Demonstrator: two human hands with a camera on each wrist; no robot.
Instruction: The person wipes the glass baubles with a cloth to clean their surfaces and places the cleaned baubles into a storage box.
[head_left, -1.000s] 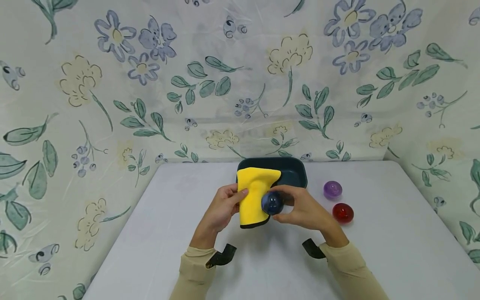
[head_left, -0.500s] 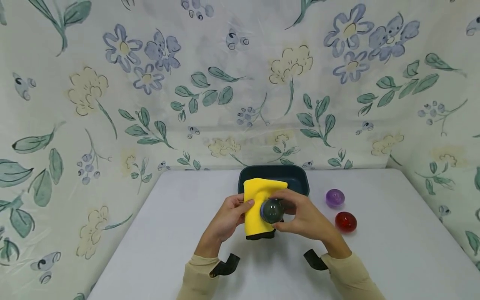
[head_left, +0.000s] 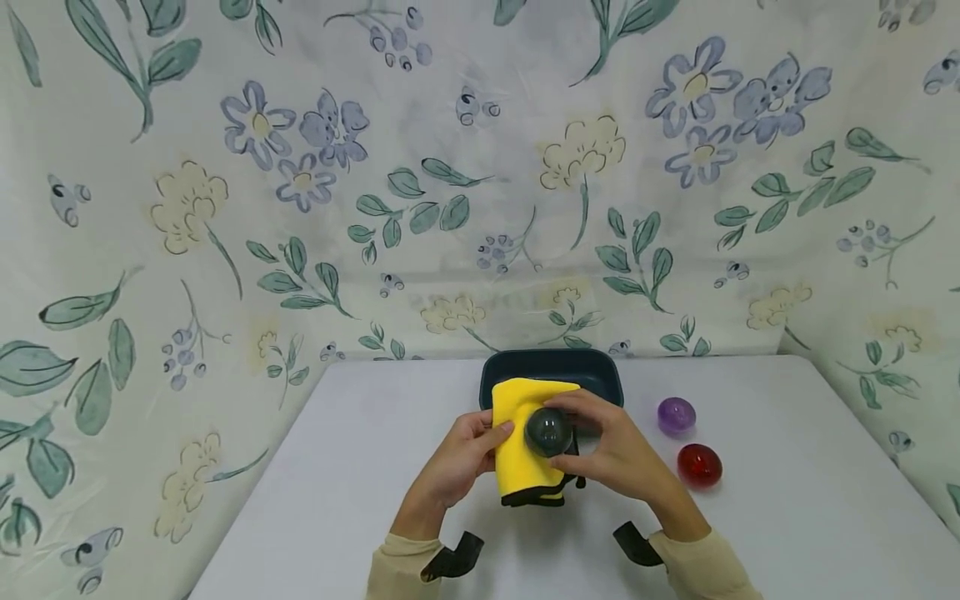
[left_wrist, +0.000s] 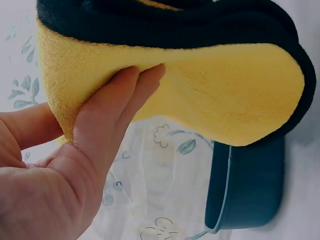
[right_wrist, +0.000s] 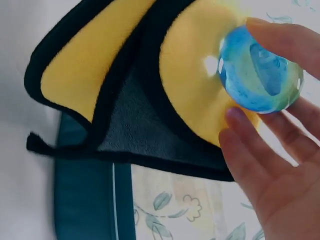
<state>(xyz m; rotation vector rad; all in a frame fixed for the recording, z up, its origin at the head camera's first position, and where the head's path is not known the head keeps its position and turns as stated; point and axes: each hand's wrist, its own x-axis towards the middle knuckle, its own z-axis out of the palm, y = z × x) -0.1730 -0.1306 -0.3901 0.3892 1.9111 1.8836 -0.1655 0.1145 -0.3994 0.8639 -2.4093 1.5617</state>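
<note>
In the head view my left hand (head_left: 459, 460) grips a folded yellow cloth (head_left: 525, 472) with black edging, thumb on the near face. The left wrist view shows my fingers bent round the plush yellow fabric (left_wrist: 225, 90). My right hand (head_left: 617, 448) pinches a clear glossy ball (head_left: 548, 432) between thumb and fingers, up against the cloth. It looks dark in the head view, but the ball (right_wrist: 260, 70) shows blue and greenish in the right wrist view. There the cloth's dark grey other side (right_wrist: 137, 117) and a small black loop are visible.
Behind the hands stands a dark teal tray (head_left: 551, 358), partly covered by the cloth. A purple ball (head_left: 677, 416) and a red ball (head_left: 699, 466) lie right of my right hand on the white table (head_left: 360, 467). Flowered sheeting hangs at the back and sides.
The head view has tilted up, so everything sits lower in it. The ball has turned in my right fingers against the cloth, and the cloth's lower edge has spread, showing more black trim.
</note>
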